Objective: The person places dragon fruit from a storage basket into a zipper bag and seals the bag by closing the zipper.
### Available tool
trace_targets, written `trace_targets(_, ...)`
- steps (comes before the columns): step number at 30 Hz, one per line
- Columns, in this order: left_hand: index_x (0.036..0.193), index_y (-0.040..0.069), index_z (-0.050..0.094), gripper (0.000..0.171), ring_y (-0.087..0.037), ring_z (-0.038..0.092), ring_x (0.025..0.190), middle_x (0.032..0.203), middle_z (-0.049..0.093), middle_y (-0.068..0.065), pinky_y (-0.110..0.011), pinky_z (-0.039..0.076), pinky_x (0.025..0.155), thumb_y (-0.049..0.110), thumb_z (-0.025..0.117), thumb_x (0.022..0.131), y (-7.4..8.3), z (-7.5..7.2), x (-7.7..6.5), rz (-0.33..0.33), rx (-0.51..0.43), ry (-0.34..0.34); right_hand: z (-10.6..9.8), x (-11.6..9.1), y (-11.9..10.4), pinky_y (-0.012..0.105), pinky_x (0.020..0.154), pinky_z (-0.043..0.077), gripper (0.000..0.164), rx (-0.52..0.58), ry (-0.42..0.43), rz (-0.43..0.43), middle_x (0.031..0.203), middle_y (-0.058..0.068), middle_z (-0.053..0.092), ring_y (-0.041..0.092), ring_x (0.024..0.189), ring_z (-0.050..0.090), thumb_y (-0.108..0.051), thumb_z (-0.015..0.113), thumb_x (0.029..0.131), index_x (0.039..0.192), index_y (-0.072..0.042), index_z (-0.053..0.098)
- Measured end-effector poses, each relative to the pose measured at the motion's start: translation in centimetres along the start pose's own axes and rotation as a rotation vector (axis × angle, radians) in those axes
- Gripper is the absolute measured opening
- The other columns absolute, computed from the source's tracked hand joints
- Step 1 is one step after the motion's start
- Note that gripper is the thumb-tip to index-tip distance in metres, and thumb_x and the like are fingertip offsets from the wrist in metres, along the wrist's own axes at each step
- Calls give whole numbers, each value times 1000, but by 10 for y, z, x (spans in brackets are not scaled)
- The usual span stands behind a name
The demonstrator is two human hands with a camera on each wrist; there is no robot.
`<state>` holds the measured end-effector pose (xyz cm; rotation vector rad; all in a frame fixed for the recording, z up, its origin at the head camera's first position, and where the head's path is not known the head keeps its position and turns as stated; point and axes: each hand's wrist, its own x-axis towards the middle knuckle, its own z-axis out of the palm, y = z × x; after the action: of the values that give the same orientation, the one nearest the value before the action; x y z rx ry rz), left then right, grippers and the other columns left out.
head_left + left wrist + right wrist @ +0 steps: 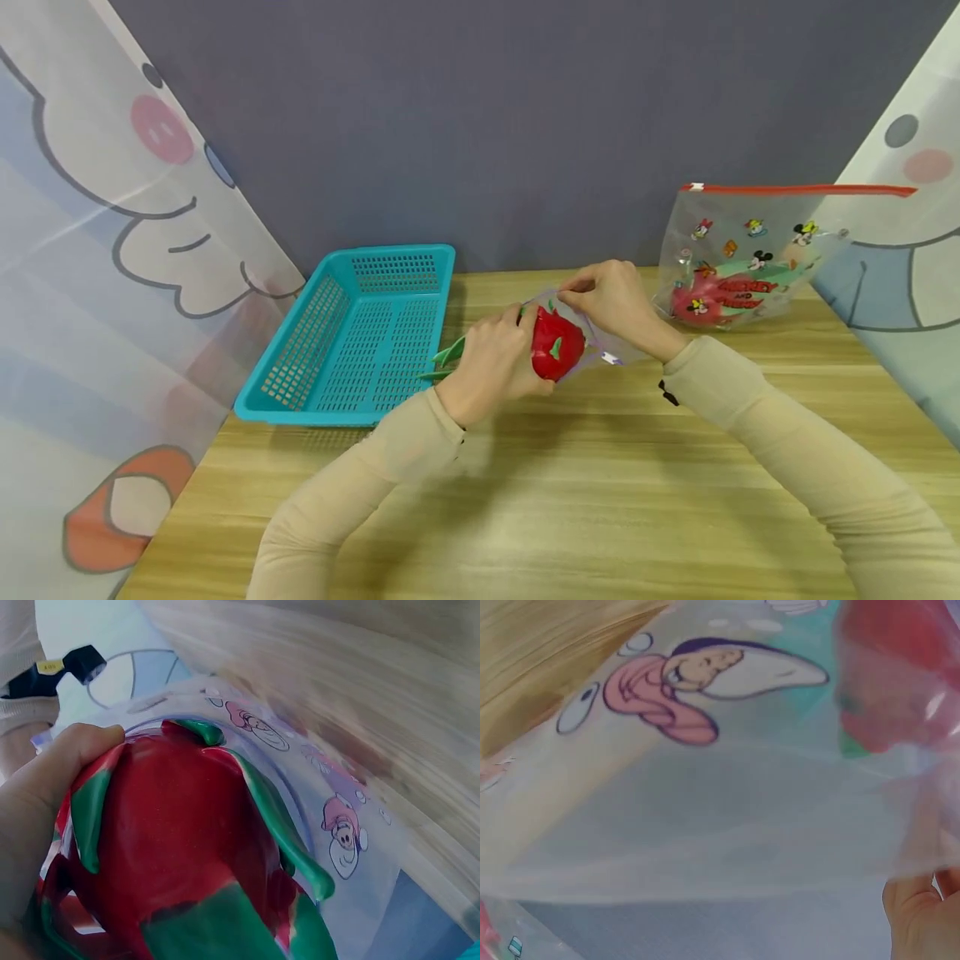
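In the head view, my left hand grips a red dragon fruit with green leaf-like scales. Its green tips stick out behind the hand toward the basket. The left wrist view has the fruit large, with the thumb along its side and its front end at the mouth of a clear zip bag. Cartoon figures are printed on this bag, which has a purple zip and a white slider. My right hand pinches the bag's rim, its fingertips partly hidden.
A blue perforated basket stands on the wooden table to the left. To the right, a clear bag with a red zip strip stands upright, a pinkish-red item inside. A grey panel rises behind the table.
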<state>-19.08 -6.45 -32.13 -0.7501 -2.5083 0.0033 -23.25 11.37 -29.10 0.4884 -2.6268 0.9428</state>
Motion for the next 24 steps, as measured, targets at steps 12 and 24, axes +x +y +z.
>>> trace_targets(12,121,6,55,89,-22,67,73,110,64,-8,-33,55,55,63,73,55,5,3,21,-114,-89,-35,-14,-1,1,28,56,48,13,4,19,9,81,11,72,22,69,66,-17,70,81,86,-7,75)
trace_targets(24,118,3,56,85,-22,67,75,102,66,-9,-33,55,55,61,72,57,6,11,26,-144,28,33,-28,-7,-2,25,54,48,11,35,-21,-19,85,12,71,20,67,65,-14,69,82,88,-6,74)
